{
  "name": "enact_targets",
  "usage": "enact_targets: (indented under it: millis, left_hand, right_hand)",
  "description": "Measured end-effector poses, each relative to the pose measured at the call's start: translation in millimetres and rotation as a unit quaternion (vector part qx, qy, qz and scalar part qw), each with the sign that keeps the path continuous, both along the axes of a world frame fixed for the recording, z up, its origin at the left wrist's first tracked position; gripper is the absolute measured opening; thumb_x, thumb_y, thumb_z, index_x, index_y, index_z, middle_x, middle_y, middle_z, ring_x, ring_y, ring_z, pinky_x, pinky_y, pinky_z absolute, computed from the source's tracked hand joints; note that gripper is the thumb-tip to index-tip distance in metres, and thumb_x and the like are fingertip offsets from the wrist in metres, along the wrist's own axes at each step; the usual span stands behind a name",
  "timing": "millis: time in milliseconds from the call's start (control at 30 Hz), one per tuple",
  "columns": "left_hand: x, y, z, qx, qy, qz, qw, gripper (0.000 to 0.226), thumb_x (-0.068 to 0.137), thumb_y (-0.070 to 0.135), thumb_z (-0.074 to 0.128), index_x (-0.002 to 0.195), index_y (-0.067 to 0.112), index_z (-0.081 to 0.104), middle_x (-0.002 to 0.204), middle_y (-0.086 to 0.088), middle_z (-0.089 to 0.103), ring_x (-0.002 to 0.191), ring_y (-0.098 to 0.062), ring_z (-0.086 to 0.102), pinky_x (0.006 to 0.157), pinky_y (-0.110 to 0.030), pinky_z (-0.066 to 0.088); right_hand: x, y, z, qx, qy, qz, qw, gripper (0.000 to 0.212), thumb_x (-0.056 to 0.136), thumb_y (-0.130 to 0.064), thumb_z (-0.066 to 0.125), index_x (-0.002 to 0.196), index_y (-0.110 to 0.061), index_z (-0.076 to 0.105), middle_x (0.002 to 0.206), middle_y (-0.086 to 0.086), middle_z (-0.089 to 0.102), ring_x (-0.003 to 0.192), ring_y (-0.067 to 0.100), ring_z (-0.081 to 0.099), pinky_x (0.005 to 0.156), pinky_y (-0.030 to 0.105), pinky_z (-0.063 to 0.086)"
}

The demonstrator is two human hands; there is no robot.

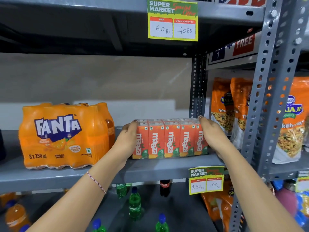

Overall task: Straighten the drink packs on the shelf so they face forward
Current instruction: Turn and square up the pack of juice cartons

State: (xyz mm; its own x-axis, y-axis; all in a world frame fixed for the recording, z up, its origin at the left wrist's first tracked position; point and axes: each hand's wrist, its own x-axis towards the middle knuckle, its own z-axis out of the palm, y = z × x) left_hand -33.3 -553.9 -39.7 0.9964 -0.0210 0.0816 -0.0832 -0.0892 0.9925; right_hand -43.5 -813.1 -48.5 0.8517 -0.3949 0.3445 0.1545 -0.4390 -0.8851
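A shrink-wrapped pack of orange Maaza juice cartons [169, 139] stands on the grey metal shelf [150, 168], its printed fronts turned toward me. My left hand [127, 141] grips the pack's left end and my right hand [213, 136] grips its right end, fingers curled over the top. To the left on the same shelf sits an orange Fanta pack of bottles [65, 136], label forward, apart from the Maaza pack by a small gap.
A perforated grey upright [265, 91] bounds the shelf on the right, with orange snack bags [224, 106] beyond it. Yellow price tags [173, 20] hang from the shelf edges. Green Sprite bottles [134, 205] and a cola bottle stand on the shelf below.
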Motion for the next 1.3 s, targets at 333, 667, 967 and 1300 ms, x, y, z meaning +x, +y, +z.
enact_targets:
  millis: [333,667,967,1300]
  left_hand:
    - [-10,9,-2,-0.006,-0.013,-0.013,1.000,0.041,0.106,0.053,0.034,0.124,0.024,0.057,0.093,0.003,0.073,0.082,-0.011,0.068,0.061,-0.024,0.042]
    - [-19,17,-6,-0.017,-0.025,-0.017,0.999,0.043,0.107,0.050,0.036,0.128,0.021,0.059,0.100,0.000,0.075,0.089,-0.013,0.070,0.064,-0.025,0.044]
    - [-28,8,-5,-0.088,0.009,-0.030,0.996,0.036,0.106,0.052,0.040,0.107,0.025,0.064,0.097,-0.005,0.080,0.097,-0.025,0.076,0.100,-0.046,0.054]
    - [-35,-17,-3,-0.098,0.027,-0.102,0.990,0.046,0.106,0.053,0.038,0.127,0.021,0.062,0.111,-0.009,0.080,0.103,-0.026,0.077,0.102,-0.049,0.054]
  right_hand:
    - [-20,6,1,-0.017,-0.004,-0.001,1.000,0.056,0.101,-0.054,0.032,0.092,-0.009,0.063,0.081,0.014,0.076,0.087,0.028,0.072,0.089,0.043,0.053]
    - [-33,13,0,0.004,0.000,0.002,1.000,0.059,0.094,-0.065,0.034,0.109,-0.017,0.066,0.094,0.006,0.079,0.097,0.023,0.073,0.098,0.049,0.052]
    - [-53,21,-1,0.085,-0.028,-0.003,0.996,0.044,0.101,-0.056,0.041,0.086,-0.023,0.065,0.093,0.009,0.078,0.080,0.012,0.071,0.068,0.027,0.048]
    - [-56,-2,-7,0.161,-0.024,-0.011,0.987,0.055,0.101,-0.062,0.034,0.121,-0.024,0.067,0.103,0.003,0.079,0.098,0.015,0.073,0.083,0.034,0.051]
